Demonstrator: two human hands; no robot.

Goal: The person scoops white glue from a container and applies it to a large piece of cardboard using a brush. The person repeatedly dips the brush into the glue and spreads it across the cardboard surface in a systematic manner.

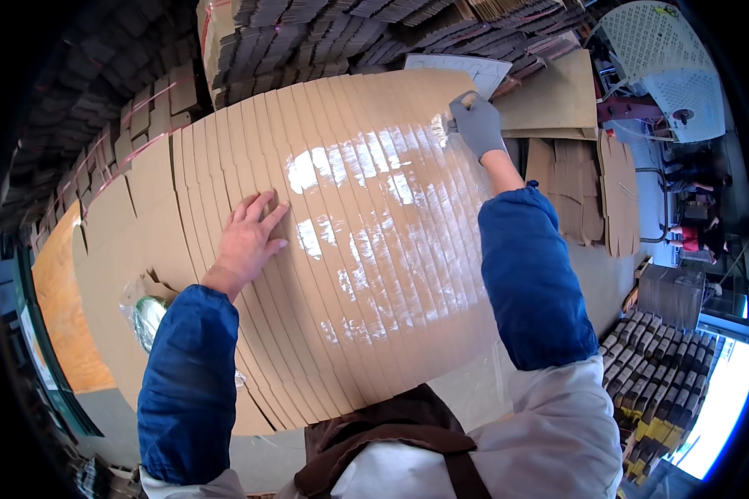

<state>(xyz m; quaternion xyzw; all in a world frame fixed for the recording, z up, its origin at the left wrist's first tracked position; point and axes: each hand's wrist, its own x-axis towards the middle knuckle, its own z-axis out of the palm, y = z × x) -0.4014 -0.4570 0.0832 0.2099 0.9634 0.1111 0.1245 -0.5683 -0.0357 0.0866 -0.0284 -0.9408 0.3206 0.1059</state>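
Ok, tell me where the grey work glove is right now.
In the head view, the grey work glove is right of centre near the top, worn on the right hand, by the upper-right corner of the overlapping brown cardboard sheets.

So the overlapping cardboard sheets (pixel 333 258) lie right in front of the person (pixel 387 466), with a plastic-wrapped item (pixel 147 318) over at their left end. Tall cardboard stacks (pixel 308 37) sit behind them. Off right there's loose cardboard (pixel 570 187), a chair (pixel 682 100) beyond it, another stack (pixel 662 358) nearer.
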